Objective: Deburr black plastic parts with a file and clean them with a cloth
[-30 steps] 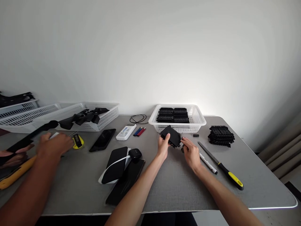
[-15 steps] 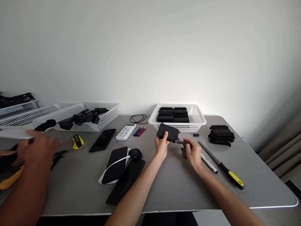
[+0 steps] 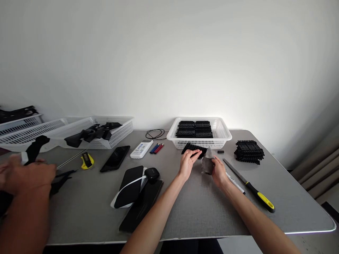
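Observation:
My left hand (image 3: 186, 163) grips a flat black plastic part (image 3: 194, 149) that is tilted, its toothed edge showing, in front of a white basket (image 3: 201, 143). Just to the right, my right hand (image 3: 219, 170) pinches a creased, grey-brown sheet (image 3: 208, 165), perhaps sandpaper. The sheet's upper end lies close against the part's right end; whether they touch I cannot tell. Inside the basket sit similar black parts (image 3: 194, 129) in rows. Beside my right hand is a white marker (image 3: 235, 182), partly hidden, with a small black cap (image 3: 220, 152) farther back.
A file with a yellow-black handle (image 3: 261, 199) and a stack of black parts (image 3: 249, 151) lie right. Leftward are lighters (image 3: 157, 148), a white box-like device (image 3: 141, 149), a phone (image 3: 115, 158), a yellow cutter (image 3: 87, 161), and another person's blurred hands (image 3: 29, 176) near white baskets (image 3: 122, 132).
My left hand has tipped the black part from its flat face toward its edge and shifted slightly right. The grey sheet has turned and shows more. The other person's hands moved left and down.

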A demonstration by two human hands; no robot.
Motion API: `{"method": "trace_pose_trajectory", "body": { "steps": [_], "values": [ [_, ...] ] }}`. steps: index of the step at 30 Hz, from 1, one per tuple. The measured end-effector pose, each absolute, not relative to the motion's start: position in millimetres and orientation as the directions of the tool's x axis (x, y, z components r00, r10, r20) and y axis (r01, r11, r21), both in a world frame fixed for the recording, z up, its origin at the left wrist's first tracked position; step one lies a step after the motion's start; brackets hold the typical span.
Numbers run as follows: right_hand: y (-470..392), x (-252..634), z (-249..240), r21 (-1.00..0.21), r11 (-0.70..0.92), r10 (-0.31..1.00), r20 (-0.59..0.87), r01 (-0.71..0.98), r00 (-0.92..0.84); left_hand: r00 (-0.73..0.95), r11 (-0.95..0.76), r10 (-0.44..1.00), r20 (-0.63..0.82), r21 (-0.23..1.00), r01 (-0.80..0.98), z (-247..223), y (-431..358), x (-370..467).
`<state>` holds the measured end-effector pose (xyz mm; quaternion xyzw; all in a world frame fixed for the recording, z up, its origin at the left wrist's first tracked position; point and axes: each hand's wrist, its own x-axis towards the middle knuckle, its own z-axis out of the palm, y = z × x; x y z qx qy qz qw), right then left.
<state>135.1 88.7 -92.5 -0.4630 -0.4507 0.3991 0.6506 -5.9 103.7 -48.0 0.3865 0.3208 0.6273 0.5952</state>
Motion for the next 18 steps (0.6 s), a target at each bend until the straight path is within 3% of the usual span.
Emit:
{"method": "trace_pose_trajectory", "body": {
  "steps": [6,11,18],
  "values": [
    [87,137,-92,-0.96,0.104,0.96,0.03,-0.258,0.279,-0.017,-0.169,0.986,0.168,0.968,-0.186,-55,107,-7],
    [90,141,-92,-0.944,0.072,0.949,-0.035,-0.321,0.314,-0.004,-0.237,0.971,0.239,0.965,0.11,-59,110,-24],
    [92,143,-95,-0.95,0.079,0.928,-0.041,-0.303,0.37,0.155,-0.264,0.961,0.23,0.93,0.257,-65,110,-36]
  ]
}}
